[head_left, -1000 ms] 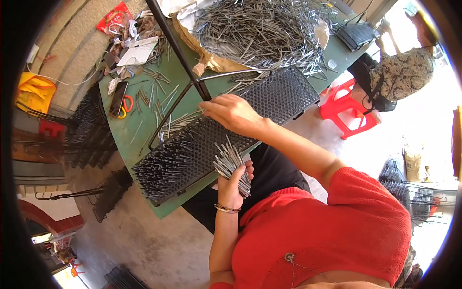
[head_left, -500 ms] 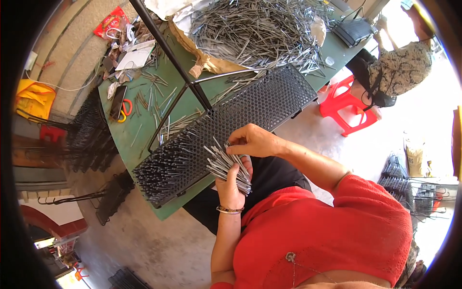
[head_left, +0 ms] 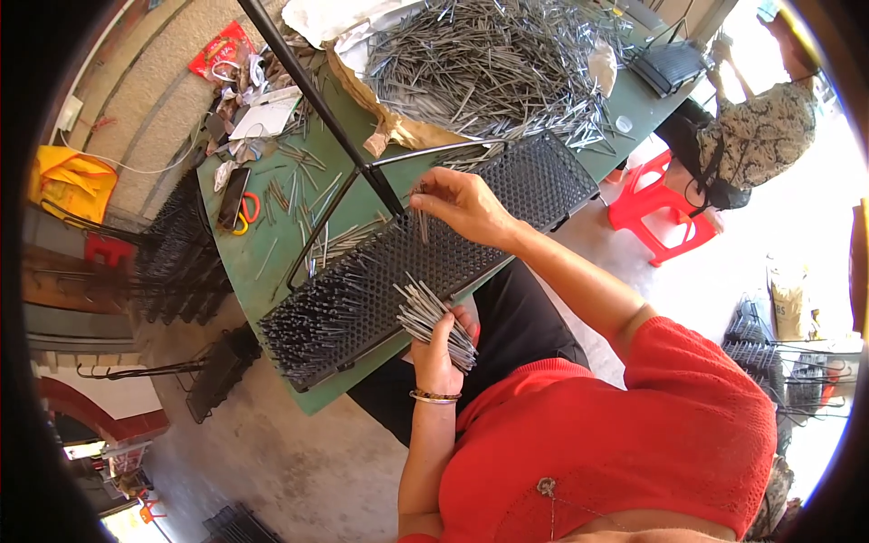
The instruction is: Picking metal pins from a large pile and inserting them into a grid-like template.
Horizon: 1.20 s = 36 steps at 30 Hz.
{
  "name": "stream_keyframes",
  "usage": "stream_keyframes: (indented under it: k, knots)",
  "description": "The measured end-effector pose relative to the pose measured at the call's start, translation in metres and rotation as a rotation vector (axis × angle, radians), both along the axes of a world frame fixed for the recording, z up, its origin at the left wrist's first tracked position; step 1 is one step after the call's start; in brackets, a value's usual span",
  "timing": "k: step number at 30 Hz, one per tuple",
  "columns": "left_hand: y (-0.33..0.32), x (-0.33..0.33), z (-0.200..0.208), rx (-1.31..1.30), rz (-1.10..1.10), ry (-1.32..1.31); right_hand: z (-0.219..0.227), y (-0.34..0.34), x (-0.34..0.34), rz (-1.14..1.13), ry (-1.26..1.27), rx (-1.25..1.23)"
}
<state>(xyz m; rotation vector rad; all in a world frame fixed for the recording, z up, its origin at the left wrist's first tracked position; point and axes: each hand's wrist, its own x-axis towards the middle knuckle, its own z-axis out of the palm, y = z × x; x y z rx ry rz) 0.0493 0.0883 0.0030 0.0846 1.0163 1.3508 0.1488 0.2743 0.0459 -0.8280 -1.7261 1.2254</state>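
Observation:
My left hand is wrapped round a bundle of thin grey metal rods, which fan out above the thumb. Over the middle of a long black perforated rack, my right hand pinches a thin rod that points down toward the holes. How many rods are in that pinch is blurred. Upright rods crowd the left end of the rack, while holes show bare toward its right end. A black metal frame rises from the rack's far side.
A large heap of loose rods lies on the green table. Scissors and a phone lie at its left. A red stool and a person in a patterned top are at the right. More racks stand at the left.
My right hand has moved from the bundle up and left over the rack, carrying a rod. My left hand still holds the bundle in nearly the same place.

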Motion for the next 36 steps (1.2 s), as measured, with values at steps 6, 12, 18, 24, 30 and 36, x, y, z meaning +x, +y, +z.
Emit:
stream_keyframes:
  k: [6, 12, 18, 24, 30, 36]
  knots:
    - [0.000, 0.001, 0.001, -0.015, -0.030, -0.018, -0.002, 0.020, -0.005, 0.009, -0.111, 0.261]
    - [-0.001, 0.000, 0.001, -0.013, -0.040, -0.016, 0.000, 0.023, -0.009, 0.050, -0.130, 0.341]
    - [0.000, 0.002, 0.009, -0.041, -0.051, 0.028, -0.006, 0.024, -0.013, 0.114, -0.120, 0.421]
    - [-0.002, 0.002, 0.008, -0.054, -0.042, 0.013, -0.008, 0.023, -0.015, 0.156, -0.127, 0.489]
    - [-0.003, 0.000, 0.005, -0.052, -0.053, 0.009, -0.006, 0.020, -0.014, 0.065, -0.145, 0.448]
    - [-0.005, 0.000, 0.003, -0.038, -0.129, 0.027, -0.010, 0.024, -0.011, 0.045, -0.127, 0.436]
